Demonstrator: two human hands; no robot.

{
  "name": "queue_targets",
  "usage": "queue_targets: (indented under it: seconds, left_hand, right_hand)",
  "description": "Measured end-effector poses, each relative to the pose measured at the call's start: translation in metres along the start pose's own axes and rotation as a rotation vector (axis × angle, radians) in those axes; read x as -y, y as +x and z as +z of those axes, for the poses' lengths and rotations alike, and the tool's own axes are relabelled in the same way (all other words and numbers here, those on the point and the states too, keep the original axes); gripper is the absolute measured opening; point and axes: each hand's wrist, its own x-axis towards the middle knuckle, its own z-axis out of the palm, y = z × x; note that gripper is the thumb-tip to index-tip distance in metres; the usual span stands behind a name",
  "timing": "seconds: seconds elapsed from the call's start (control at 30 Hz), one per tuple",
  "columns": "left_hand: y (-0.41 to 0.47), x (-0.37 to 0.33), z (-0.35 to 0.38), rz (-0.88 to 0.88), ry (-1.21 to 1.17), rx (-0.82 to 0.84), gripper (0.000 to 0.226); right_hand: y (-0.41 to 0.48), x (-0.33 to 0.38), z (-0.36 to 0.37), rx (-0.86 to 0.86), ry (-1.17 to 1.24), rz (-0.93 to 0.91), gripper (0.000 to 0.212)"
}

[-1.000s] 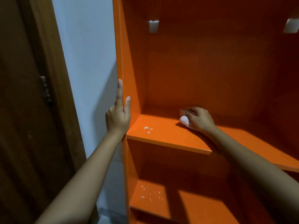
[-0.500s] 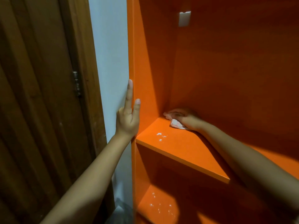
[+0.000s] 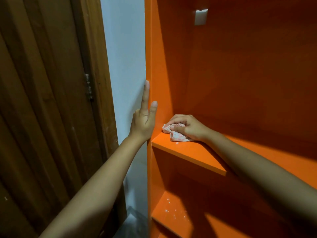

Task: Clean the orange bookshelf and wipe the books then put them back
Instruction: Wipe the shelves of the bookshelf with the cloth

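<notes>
Right hand (image 3: pixel 187 128), fingers curled over a bunched cloth (image 3: pixel 175 135), grips it and presses it onto the upper shelf (image 3: pixel 188 152). Left hand (image 3: pixel 143 123), fingers straight and holding nothing, rests against the front edge of the side panel (image 3: pixel 148 48), with 2 digits pointing up along it.

Head view. Bookshelf (image 3: pixel 240 74): orange, at frame right, with 2 shelves in sight.
- **Upper shelf:** holds the cloth and the right hand in the left rear corner, where board, side panel and back meet. 1 white speck (image 3: pixel 177 143) lies just in front of the cloth.
- **Lower shelf** (image 3: pixel 161 219): carries scattered white specks (image 3: pixel 173 213) near its left front.

Materials: the bookshelf surfaces are smooth, flat and glossy, with square edges. The cloth is soft and crumpled, pale with faint pink stripes. 1 small grey rectangular bracket (image 3: pixel 201 17) sits high on the back panel. The door (image 3: pixel 42 117) at frame left is dark brown wood with vertical grooves and a metal fitting (image 3: pixel 88 86) at its edge.

Edges and room: a strip of pale wall (image 3: pixel 125 57) separates the door frame from the side panel. The upper shelf's front edge runs from the side panel toward the lower right and passes under the right forearm. To the right of the hand, the board shows a lit band with shadow behind it.
</notes>
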Motion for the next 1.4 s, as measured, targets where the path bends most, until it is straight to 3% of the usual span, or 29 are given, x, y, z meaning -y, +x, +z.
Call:
queue_targets:
  seconds: [0.17,0.4,0.63,0.73,0.87,0.97,1.1,1.4]
  left_hand:
    - [-0.001,-0.01,-0.011,-0.033,-0.151,0.092,0.051]
    - [0.003,-0.007,-0.022,-0.06,-0.181,0.247,0.053]
    - [0.005,-0.004,-0.03,0.018,-0.132,0.28,0.06]
    - [0.005,-0.002,-0.03,0.057,-0.1,0.289,0.062]
    - [0.005,0.0,-0.032,0.054,-0.101,0.321,0.063]
    - [0.005,-0.002,-0.034,0.061,-0.106,0.346,0.063]
    - [0.006,-0.001,-0.034,0.05,-0.097,0.354,0.063]
    - [0.005,-0.002,-0.038,0.019,-0.116,0.373,0.065]
  right_hand:
    - [-0.008,0.022,0.01,0.013,-0.001,0.006,0.029]
    - [-0.026,0.054,0.025,-0.023,0.02,0.033,0.025]
    - [-0.056,0.093,0.039,0.028,-0.052,0.059,0.019]
    - [-0.078,0.105,0.035,-0.099,0.134,0.116,0.02]
    - [-0.105,0.113,0.006,-0.414,0.313,0.19,0.014]
    - [-0.119,0.098,-0.009,-0.504,0.114,0.297,0.017]
    - [-0.122,0.082,0.013,-0.476,0.003,0.404,0.015]
    - [-0.106,0.1,0.036,-0.383,-0.034,0.347,0.013]
